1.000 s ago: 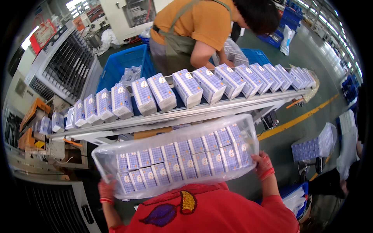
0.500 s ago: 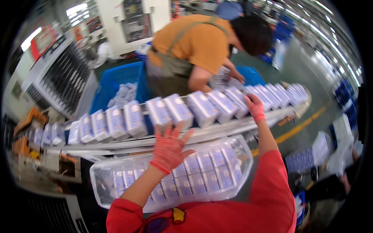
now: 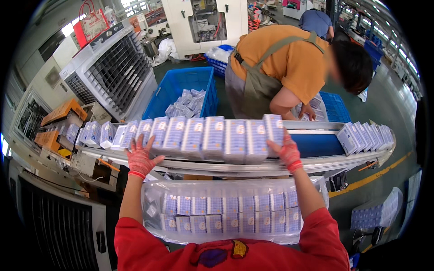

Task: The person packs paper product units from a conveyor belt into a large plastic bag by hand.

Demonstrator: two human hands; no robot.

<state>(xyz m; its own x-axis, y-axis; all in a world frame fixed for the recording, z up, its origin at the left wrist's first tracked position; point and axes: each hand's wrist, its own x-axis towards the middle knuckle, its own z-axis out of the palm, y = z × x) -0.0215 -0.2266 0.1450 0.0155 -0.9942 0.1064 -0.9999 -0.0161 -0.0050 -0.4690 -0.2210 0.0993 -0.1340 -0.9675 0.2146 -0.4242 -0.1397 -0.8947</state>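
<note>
Red-gloved left hand: fingers spread wide, at the near face of the packs toward the left part of the conveyor; whether any finger reaches between them, I cannot tell.
Red-gloved right hand: thumb and fingers apart, set against the outer side of the end pack; slight blur, but it does not look closed round it.
Row of packs: blue-checked and white, side by side on the conveyor, between and around the hands; the end pack stands slightly raised beside its neighbour.
Belt: dark blue, bare on the conveyor just right of the right hand.
Change: half a second ago the packs stood with gaps and the left hand was over the bag; now they are pressed close and both hands are on the row. This seems to make one compact run, split from the right-hand cluster.
Right-hand cluster: leaning packs at the conveyor's right end.
Clear bag: on the conveyor's near side, with two rows of bagged packs inside.
Blue crate: beyond the conveyor, holding small wrapped pieces.
Co-worker: bending on the conveyor's far side, orange top, olive apron.
</note>
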